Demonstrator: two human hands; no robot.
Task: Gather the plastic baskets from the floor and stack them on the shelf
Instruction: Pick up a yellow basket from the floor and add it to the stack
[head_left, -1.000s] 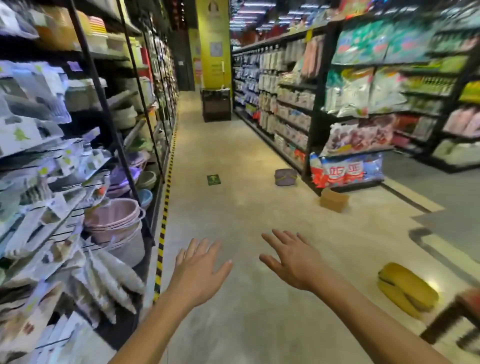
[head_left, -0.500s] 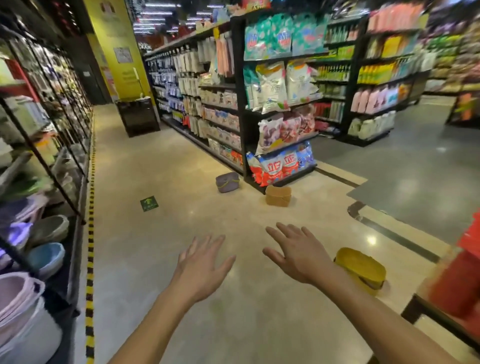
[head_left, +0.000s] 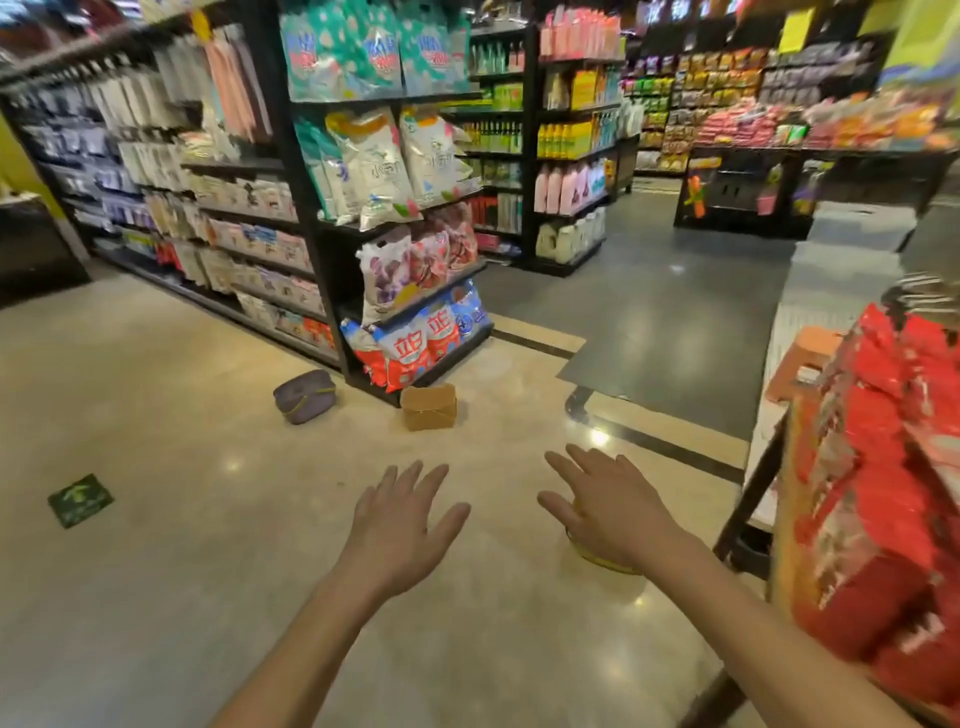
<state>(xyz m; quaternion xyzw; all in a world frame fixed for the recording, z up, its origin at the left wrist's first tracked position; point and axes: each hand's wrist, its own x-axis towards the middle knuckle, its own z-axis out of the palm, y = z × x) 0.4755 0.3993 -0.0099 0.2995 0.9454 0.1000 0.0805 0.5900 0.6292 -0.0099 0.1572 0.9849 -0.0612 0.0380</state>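
A: Room?
B: Shop aisle. Glossy beige floor (head_left: 156, 597), with a grey floor section (head_left: 649, 312) past a dark border line on the right. Black shelf rack (head_left: 332, 270) of bagged goods ahead. Red packs (head_left: 883, 493) piled at the right edge.
A: Baskets?
B: 3, all on the floor. Purple basket (head_left: 305, 396) sits at the foot of the rack. Tan basket (head_left: 429, 407) is just off the rack's corner, near the purple one but apart. Yellow basket (head_left: 602, 562) is mostly hidden under the right hand (head_left: 613, 512); only a rim sliver shows.
A: Hands?
B: Left hand (head_left: 400, 525) is palm down, fingers spread, holding nothing. Right hand is the same, spread over the yellow basket. Cannot tell if it touches.
A: Else?
B: Green sticker (head_left: 80, 500) on the floor, far left.
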